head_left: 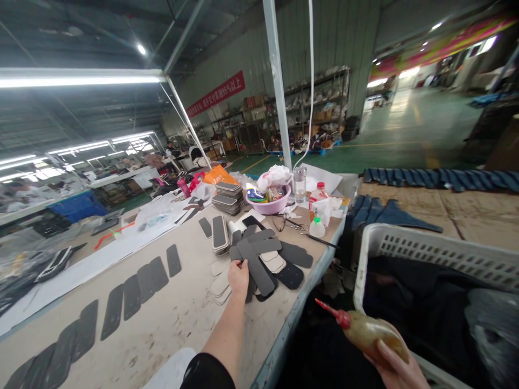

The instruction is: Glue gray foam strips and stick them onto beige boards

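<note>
My left hand (pixel 238 275) reaches across the workbench (pixel 170 319) and pinches the near end of a long dark grey insole piece (pixel 255 267) on a loose heap of grey and beige pieces. My right hand (pixel 395 364), low at the bottom right and off the bench, is wrapped round a yellowish glue squeeze bottle (pixel 367 330) whose red nozzle points left. A neat stack of pieces (pixel 220 235) stands just beyond the heap.
A row of dark pieces (pixel 133 289) lies along the bench to the left. Behind the heap are a pink bowl (pixel 270 204), a clear jar (pixel 300 183), small bottles and scissors (pixel 290 222). A white plastic crate (pixel 438 254) with dark fabric stands at right.
</note>
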